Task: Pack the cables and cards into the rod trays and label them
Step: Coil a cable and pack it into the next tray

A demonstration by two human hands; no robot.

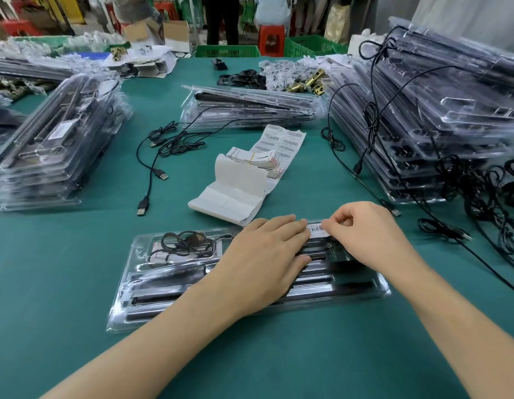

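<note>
A clear plastic rod tray (152, 300) lies closed on the green table in front of me, with black rods inside. A coiled black cable (184, 243) and a white card sit in its upper left pocket. My left hand (264, 260) rests flat on the tray's middle with fingers spread. My right hand (362, 234) pinches a white barcode label (317, 229) against the tray's far edge, next to my left fingertips.
Label sheets and backing paper (250, 180) lie just beyond the tray. Tray stacks stand at left (54, 145), centre back (250, 108) and right (437, 116). Loose black USB cables (155, 165) lie mid-table, and more pile up at the right (486, 191). Brass fittings (307, 82) sit behind.
</note>
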